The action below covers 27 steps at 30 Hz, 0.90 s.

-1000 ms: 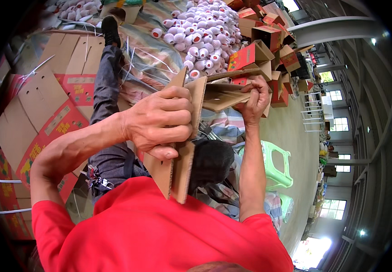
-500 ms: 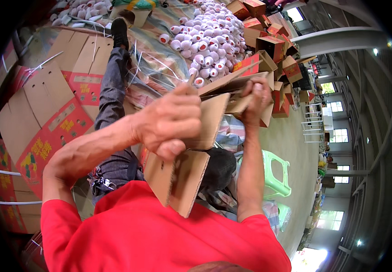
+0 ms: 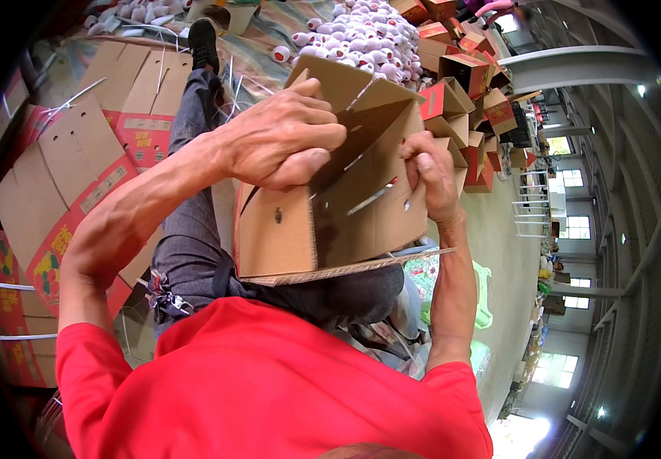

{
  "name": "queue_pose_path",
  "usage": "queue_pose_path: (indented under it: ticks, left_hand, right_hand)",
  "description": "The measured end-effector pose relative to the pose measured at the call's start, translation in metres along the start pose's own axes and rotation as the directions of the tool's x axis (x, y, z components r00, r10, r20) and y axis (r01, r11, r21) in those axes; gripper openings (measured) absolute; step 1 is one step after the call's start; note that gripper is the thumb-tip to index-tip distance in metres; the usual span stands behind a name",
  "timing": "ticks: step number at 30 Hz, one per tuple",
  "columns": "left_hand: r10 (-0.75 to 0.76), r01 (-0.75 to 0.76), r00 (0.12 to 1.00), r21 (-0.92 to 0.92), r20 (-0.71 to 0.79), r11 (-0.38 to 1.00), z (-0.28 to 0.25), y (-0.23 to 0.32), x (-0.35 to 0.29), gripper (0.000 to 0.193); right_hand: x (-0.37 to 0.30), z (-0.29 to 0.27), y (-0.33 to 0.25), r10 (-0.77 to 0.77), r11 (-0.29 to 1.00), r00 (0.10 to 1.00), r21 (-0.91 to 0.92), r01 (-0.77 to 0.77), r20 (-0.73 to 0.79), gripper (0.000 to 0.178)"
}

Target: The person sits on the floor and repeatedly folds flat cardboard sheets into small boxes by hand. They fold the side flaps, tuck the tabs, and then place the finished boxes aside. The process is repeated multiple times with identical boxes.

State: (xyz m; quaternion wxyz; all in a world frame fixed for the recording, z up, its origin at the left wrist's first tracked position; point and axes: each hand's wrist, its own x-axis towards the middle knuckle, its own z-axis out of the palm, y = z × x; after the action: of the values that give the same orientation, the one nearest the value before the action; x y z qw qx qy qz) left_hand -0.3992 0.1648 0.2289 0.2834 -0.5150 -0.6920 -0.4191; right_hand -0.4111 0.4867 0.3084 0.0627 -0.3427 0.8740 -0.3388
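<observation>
Shirt: your red shirt (image 3: 284, 382) fills the view at 6 o'clock, nearest of all.
Box: the plain brown cardboard box (image 3: 372, 203) is at the middle of the view, reaching toward 12 o'clock, above your lap; its mouth is open, its side panels stand slanted, slots pierce the inner walls, and one round hole marks the near panel.
Left hand: your left hand (image 3: 288, 138), at 11 o'clock, has its fingers curled tightly over the box's upper left edge, thumb pressed along the near side.
Right hand: your right hand (image 3: 431, 172), at 2 o'clock, grasps the box's right wall with bent fingers.
Leg: your leg in dark grey trousers (image 3: 193, 206) stretches toward 11 o'clock, ending in a black shoe (image 3: 204, 46).
Flat cartons: printed red-and-brown flattened cartons (image 3: 43, 191) lie at 9 to 10 o'clock.
Stool: a pale green stool (image 3: 485, 294) is at 4 o'clock, partly behind your right forearm.
Fruit: a heap of round fruit in white foam nets (image 3: 372, 42) lies at 12 o'clock.
Open cartons: red-and-brown cartons (image 3: 464, 73) pile up at 1 o'clock.
Rack: a white rack (image 3: 531, 203) stands farther off at 3 o'clock.
</observation>
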Motion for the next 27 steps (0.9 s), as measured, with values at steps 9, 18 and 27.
queue_pose_path:
  ticks: [9,18,27]
  left_hand:
    - [-0.003,0.017,0.984,-0.078,0.177,0.997,0.043,-0.015,0.037,0.022]
    - [-0.076,0.079,0.978,-0.01,0.192,0.997,0.125,-0.03,0.026,0.027]
    - [-0.165,0.149,0.945,0.078,0.281,0.986,0.147,-0.017,-0.015,0.018]
  right_hand:
    - [0.046,0.045,0.017,-0.152,0.988,0.96,0.062,0.142,0.235,0.03]
    - [-0.018,0.117,0.124,-0.032,0.999,0.999,0.012,0.032,0.019,0.036]
    - [-0.027,0.088,0.108,0.327,0.924,0.945,0.203,-0.325,0.027,0.047]
